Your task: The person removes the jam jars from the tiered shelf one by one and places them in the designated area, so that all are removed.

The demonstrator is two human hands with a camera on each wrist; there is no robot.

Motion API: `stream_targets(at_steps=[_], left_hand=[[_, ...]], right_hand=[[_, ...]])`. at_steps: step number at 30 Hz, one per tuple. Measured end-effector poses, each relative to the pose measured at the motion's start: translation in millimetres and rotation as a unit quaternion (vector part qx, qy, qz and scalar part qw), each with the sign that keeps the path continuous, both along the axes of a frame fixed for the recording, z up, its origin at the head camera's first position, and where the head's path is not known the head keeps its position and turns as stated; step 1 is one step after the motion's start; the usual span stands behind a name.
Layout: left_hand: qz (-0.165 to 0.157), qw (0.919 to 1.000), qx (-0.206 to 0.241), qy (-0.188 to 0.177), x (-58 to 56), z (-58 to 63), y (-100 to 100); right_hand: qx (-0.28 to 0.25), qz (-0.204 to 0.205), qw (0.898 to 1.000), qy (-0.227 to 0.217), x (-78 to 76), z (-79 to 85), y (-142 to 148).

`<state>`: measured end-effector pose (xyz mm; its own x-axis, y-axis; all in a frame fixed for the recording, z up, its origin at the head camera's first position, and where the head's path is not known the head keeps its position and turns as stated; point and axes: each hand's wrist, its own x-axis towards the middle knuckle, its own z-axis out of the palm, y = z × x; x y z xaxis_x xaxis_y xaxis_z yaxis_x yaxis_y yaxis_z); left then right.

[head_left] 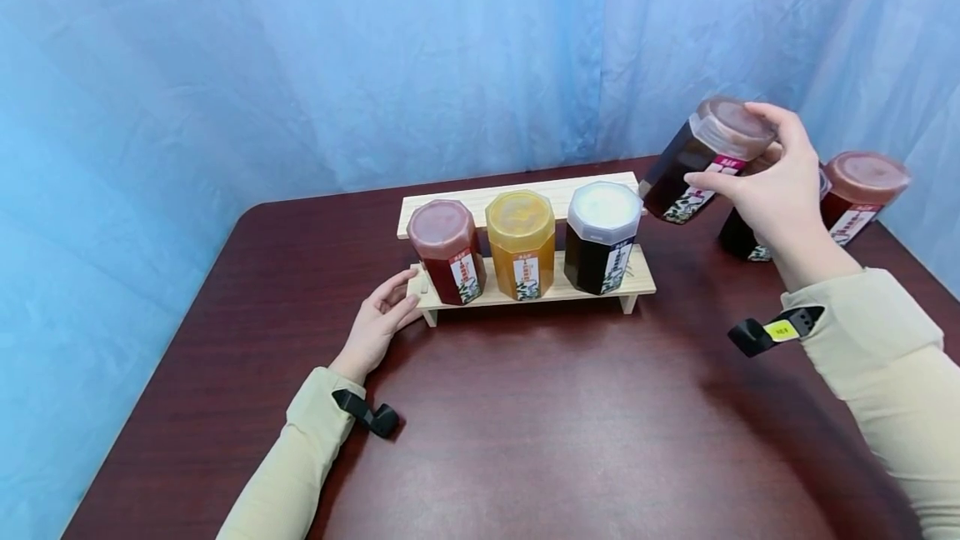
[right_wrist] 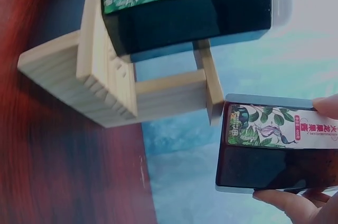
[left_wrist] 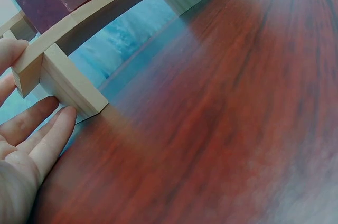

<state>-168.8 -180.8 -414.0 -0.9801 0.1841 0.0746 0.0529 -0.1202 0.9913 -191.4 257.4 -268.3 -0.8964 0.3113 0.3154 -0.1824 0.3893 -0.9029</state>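
A two-tier wooden rack [head_left: 491,300] stands on the table. On its lower tier, left to right, are a red jar [head_left: 450,261], a yellow jar [head_left: 522,252] and a dark jar with a white lid [head_left: 602,244]. My left hand [head_left: 375,323] grips the rack's left end, its fingers around the plank [left_wrist: 33,57] and beside the leg [left_wrist: 71,84]. My right hand [head_left: 780,182] holds a dark jam jar [head_left: 686,169] with a pinkish lid and pink label, fingers and thumb on opposite sides. That jar [right_wrist: 264,166] is tilted, in the air by the upper tier's right end.
Behind my right hand stand a red jar [head_left: 862,182] and another dark jar [head_left: 738,232], partly hidden. The bare upper tier [head_left: 517,194] runs behind the shelved jars. Blue curtains [head_left: 420,57] hang around the dark wooden table [head_left: 525,423].
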Motion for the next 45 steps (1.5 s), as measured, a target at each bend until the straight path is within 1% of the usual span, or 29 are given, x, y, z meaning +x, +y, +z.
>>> stream_targets(at_steps=[2,4,7,12,18,26,30,33,38,45], left_hand=[[0.001,1.0000,-0.001,0.000,0.1,0.2,0.4],[0.002,1.0000,-0.002,-0.001,0.3,0.5,0.5],[0.003,1.0000,-0.005,-0.004,0.5,1.2,-0.2],[0.006,0.9999,-0.008,-0.007,1.2,1.5,-0.5],[0.007,0.9999,-0.007,-0.012,2.1,-0.1,-0.9],[0.011,0.9998,-0.014,-0.011,1.5,0.4,-1.2],[0.011,0.9997,-0.019,-0.012,1.9,0.4,-1.1],[0.011,0.9997,-0.020,-0.013,2.1,0.0,-1.2],[0.010,0.9997,-0.020,-0.012,2.0,-0.6,-1.4],[0.009,0.9998,-0.013,-0.013,1.8,0.6,-1.0]], right_hand=[[0.001,-0.004,1.000,-0.010,2.0,-1.8,4.8],[0.015,-0.011,1.000,-0.019,3.0,-5.8,9.3],[0.051,-0.017,0.998,-0.029,3.9,-15.0,14.7],[0.110,-0.018,0.993,-0.044,4.3,-31.3,20.3],[0.147,-0.017,0.988,-0.054,5.3,-46.0,23.5],[0.190,-0.006,0.979,-0.073,3.9,-59.7,26.1],[0.199,0.002,0.977,-0.079,3.4,-65.8,26.9],[0.195,0.008,0.978,-0.078,2.9,-69.3,28.0],[0.192,0.014,0.978,-0.077,0.9,-72.0,29.2],[0.201,0.029,0.976,-0.084,-1.0,-74.7,29.4]])
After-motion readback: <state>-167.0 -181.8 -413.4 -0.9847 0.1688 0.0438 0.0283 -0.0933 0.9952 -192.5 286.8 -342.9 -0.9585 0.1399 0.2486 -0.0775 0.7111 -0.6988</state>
